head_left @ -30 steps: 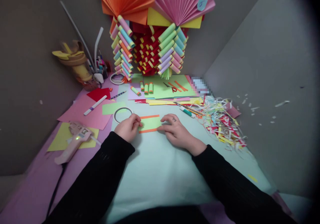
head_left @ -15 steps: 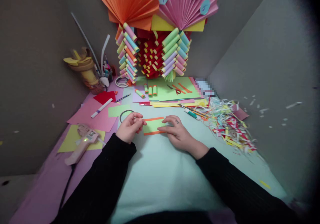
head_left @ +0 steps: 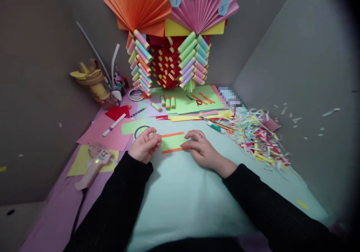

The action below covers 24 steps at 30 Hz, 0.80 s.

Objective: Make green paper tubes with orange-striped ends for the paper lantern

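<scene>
In front of me lies a green paper rectangle (head_left: 172,142) with orange strips along its upper and lower edges. My left hand (head_left: 145,145) is beside its left edge, fingers curled and pinched together; what they hold, if anything, is too small to make out. With fingers apart, my right hand (head_left: 204,149) rests at the paper's right end, fingertips touching it. Partly behind my left hand shows a dark-rimmed ring, perhaps a tape roll (head_left: 137,129). Several small green paper rolls (head_left: 168,103) with orange ends lie farther back.
A pink glue gun (head_left: 91,171) with a lit green light lies on yellow paper at left. A marker (head_left: 114,125) rests on pink paper. Shredded paper (head_left: 257,132) is heaped at right, near pencils (head_left: 216,124). Fan decorations (head_left: 202,8) hang at the back.
The camera view has shifted slightly. Both hands stay by the green paper, with the left fingers turned a little.
</scene>
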{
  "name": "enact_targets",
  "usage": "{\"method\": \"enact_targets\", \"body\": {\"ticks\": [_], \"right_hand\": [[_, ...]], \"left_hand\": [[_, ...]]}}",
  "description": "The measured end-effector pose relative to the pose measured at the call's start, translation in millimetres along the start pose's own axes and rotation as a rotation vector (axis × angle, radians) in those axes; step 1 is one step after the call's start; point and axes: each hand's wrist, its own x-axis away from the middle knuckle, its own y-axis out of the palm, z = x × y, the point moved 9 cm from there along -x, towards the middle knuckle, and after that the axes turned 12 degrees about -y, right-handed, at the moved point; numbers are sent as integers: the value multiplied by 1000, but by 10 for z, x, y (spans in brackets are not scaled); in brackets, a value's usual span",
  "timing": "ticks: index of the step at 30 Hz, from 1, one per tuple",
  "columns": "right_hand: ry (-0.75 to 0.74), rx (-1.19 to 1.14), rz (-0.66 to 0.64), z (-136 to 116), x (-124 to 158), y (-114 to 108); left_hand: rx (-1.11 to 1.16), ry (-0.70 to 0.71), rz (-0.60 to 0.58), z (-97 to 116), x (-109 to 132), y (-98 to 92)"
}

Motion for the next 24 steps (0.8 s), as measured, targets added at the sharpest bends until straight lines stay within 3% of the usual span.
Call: {"method": "enact_targets", "body": {"ticks": [9,18,21,24], "right_hand": [[18,28,-1,28,21,-19],[-8,-9,-189,-104,12,159],[21,-29,-137,-68,24,123],[65,-41,12,9,49,1]], "left_hand": [[60,92,171,90,34,-174],[122,208,74,184,29,-103],[161,228,57,220,60,-89],[170,219,52,223,81,-63]]}}
